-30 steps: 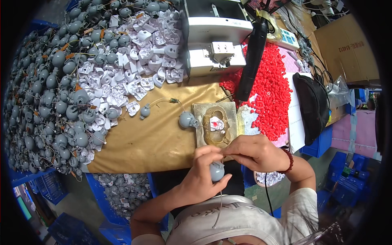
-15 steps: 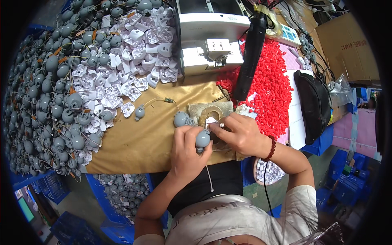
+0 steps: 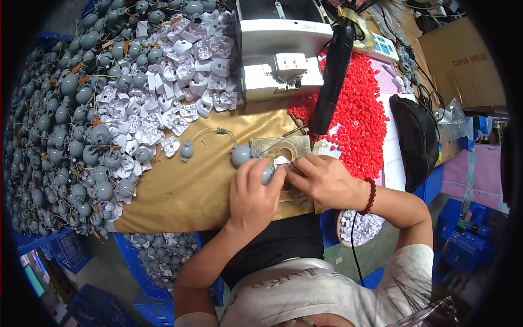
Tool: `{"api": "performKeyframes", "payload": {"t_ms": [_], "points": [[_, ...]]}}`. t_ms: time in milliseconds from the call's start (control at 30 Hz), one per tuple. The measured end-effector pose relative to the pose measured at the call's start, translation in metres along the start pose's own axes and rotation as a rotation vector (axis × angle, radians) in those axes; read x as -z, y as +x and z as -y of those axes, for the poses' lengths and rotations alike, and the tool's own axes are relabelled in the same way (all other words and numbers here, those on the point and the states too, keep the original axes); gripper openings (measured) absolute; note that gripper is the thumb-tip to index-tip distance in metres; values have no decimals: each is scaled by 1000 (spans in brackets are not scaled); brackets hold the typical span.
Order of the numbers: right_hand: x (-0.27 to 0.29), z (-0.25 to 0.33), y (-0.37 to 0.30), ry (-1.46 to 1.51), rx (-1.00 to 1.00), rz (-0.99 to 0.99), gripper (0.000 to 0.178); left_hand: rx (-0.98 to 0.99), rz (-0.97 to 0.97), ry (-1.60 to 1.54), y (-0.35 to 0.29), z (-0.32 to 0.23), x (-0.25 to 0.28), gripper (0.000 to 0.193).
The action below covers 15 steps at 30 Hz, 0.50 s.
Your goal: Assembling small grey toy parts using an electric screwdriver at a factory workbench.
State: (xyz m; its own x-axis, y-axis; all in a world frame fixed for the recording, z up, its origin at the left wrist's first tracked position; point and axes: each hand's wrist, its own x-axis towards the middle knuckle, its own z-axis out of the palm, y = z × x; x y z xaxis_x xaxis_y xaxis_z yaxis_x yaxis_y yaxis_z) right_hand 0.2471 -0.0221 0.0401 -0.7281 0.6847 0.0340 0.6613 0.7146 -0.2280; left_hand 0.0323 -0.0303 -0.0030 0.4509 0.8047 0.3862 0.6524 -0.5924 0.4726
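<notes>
My left hand [image 3: 253,191] is curled around a round grey plastic part [image 3: 267,175], most of which its fingers cover. Close against it, the fingertips of my right hand [image 3: 324,181] are pinched together; what lies between them is hidden. Both hands are over a metal fixture block [image 3: 268,144] with a rounded recess. A small white plastic piece [image 3: 281,161] shows at the recess, just beyond the fingertips. To the left of the block lies a grey ball [image 3: 240,155], wired through a tiny green board [image 3: 222,131] to a smaller grey part [image 3: 187,149].
Piled grey ball parts [image 3: 68,117] and white plastic pieces [image 3: 163,103] cover the left side. Red caps [image 3: 357,125] are heaped at right, beside a black powered screwdriver [image 3: 336,76]. A metal machine [image 3: 283,54] stands behind; a black pouch [image 3: 417,141] lies far right.
The left fingers have closed further over the grey part, covering more of it. Both hands have drawn together. The right elbow has swung outward, and the white cord below the left hand is out of sight.
</notes>
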Motion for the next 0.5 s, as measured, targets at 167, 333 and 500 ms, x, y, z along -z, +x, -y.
{"api": "performKeyframes", "payload": {"t_ms": [167,333,500], "points": [[18,-12,-10,476,-331,286,53,-95,39,193,-13,0,-5,44],[12,-51,-40,1000,-522,-5,45,-128,64,149,-12,6,-4,41],[-21,-39,-27,1491,-435,-572,37,-164,74,77,-7,9,-3,35]]}}
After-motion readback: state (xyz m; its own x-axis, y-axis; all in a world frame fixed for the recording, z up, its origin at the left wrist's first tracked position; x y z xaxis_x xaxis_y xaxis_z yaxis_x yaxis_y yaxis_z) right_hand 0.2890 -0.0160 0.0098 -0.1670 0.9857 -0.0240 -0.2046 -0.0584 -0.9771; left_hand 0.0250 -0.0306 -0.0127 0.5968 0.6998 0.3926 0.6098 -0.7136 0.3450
